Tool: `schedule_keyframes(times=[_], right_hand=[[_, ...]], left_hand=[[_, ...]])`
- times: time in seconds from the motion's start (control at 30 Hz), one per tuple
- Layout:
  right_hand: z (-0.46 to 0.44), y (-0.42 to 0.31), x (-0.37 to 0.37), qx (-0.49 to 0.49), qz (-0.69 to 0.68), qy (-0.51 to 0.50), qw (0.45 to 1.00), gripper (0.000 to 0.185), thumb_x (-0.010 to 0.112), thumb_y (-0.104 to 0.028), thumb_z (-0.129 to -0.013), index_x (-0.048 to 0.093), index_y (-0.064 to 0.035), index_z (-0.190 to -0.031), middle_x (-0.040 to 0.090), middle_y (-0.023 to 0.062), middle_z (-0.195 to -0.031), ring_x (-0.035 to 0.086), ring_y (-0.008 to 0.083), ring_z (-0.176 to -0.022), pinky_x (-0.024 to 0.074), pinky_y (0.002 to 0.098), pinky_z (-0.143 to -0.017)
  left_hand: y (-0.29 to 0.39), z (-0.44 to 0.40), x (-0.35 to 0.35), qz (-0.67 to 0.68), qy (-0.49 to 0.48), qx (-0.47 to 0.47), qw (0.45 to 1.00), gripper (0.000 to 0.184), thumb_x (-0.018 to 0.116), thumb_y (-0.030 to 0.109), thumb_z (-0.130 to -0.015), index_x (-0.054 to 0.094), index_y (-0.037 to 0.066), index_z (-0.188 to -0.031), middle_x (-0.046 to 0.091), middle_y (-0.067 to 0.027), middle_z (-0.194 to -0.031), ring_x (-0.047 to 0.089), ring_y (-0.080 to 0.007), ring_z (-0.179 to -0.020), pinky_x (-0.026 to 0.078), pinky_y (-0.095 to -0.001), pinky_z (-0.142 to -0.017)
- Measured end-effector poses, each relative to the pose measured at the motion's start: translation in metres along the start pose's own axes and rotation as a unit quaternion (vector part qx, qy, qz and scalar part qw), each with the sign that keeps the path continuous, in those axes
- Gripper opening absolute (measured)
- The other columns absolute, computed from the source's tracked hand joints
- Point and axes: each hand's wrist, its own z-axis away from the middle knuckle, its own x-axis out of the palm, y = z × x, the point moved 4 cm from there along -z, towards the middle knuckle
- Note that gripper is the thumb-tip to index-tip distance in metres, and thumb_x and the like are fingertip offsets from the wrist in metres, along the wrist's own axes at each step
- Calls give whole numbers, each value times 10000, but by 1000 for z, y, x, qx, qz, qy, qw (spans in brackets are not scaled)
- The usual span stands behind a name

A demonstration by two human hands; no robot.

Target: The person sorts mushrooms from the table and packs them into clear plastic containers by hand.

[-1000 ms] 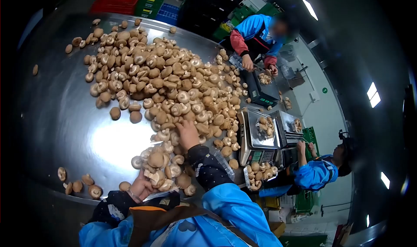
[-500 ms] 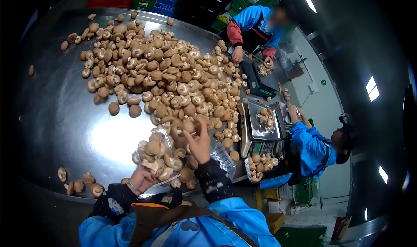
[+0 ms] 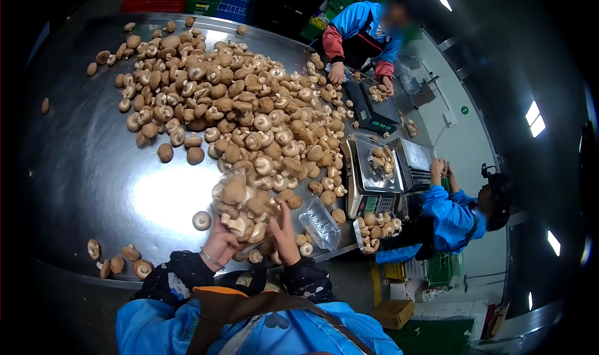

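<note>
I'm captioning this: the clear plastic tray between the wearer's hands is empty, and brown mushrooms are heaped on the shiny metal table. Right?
Not empty: the head view shows that clear plastic tray filled with brown round-capped mushrooms. The rest is right.

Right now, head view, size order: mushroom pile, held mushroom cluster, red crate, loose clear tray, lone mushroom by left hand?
Mushroom pile
Held mushroom cluster
Red crate, loose clear tray: too alike to rank
Lone mushroom
</note>
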Motion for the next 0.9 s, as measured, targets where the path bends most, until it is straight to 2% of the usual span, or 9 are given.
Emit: schedule_keyframes(times=[0.1, 0.2, 0.4, 0.43, 0.53, 0.57, 0.7, 0.77, 0.9], right_hand=[[15, 21, -12, 98, -183, 59, 976, 455, 456, -313, -967, 333, -90, -1344, 455, 119, -1259, 494, 188, -1102, 412, 303, -912], [19, 10, -23, 58, -202, 151, 966, 342, 421, -291, -985, 431, -52, -1229, 560, 98, -1090, 548, 150, -960, 459, 279, -816], [30, 15, -79, -1, -131, 205, 970, 311, 444, -273, -979, 531, 1, -1096, 579, 58, -1037, 538, 124, -962, 425, 254, -854], [32, 10, -88, 2, -113, 197, 974, 309, 445, -272, -978, 533, 1, -1093, 580, 56, -1026, 540, 123, -957, 425, 251, -852], [46, 5, -113, 30, -94, 169, 981, 296, 454, -265, -975, 540, -3, -1081, 583, 50, -1004, 543, 119, -945, 428, 247, -846], [50, 4, -120, 46, -104, 153, 982, 285, 461, -258, -972, 544, -6, -1075, 582, 48, -1003, 544, 119, -943, 431, 249, -845], [56, 4, -135, 81, -101, 103, 986, 263, 488, -238, -960, 549, -10, -1076, 583, 49, -1003, 547, 120, -942, 439, 257, -852], [53, 2, -143, 86, -73, 65, 991, 272, 492, -241, -958, 544, -9, -1090, 584, 50, -1004, 548, 121, -946, 439, 257, -854], [44, -7, -181, 102, -23, 8, 995, 414, 459, -343, -963, 481, -5, -1200, 572, 84, -1106, 556, 147, -992, 435, 278, -878]], left_hand=[[-8, -3, 18, -38, 17, 55, 998, 1014, 404, -217, -585, 101, 227, -1445, 343, -110, -1354, 399, -286, -1238, 493, -290, -820], [-29, 1, 33, -63, -2, 37, 997, 1001, 443, -219, -578, 141, 205, -1433, 338, -106, -1364, 387, -269, -1242, 463, -308, -880], [-39, 13, 56, -86, -142, -96, 981, 945, 555, -142, -693, 73, 213, -1424, 288, -127, -1396, 349, -309, -1285, 405, -449, -996], [-27, 16, 57, -83, -143, -143, 976, 868, 592, -31, -782, 85, 258, -1424, 239, -126, -1432, 306, -310, -1315, 389, -548, -990], [1, 6, 45, -87, -139, -188, 968, 617, 459, 316, -936, 95, 267, -1432, 125, -121, -1483, 272, -403, -1316, 387, -644, -944], [9, 3, 56, -86, -155, -216, 960, 607, 424, 373, -943, 90, 259, -1437, 84, -121, -1490, 327, -444, -1273, 449, -605, -903], [-19, -12, 74, -141, -201, -295, 924, 542, 454, 329, -947, 169, 220, -1395, 225, -155, -1424, 432, -405, -1209, 510, -572, -829], [-39, -19, 88, -179, -160, -250, 938, 435, 440, 289, -959, 285, 140, -1337, 375, -160, -1324, 487, -332, -1172, 528, -453, -867], [-68, -32, 96, -154, -110, -213, 959, 382, 403, 273, -975, 323, 118, -1315, 430, -145, -1273, 519, -268, -1135, 516, -382, -891]])
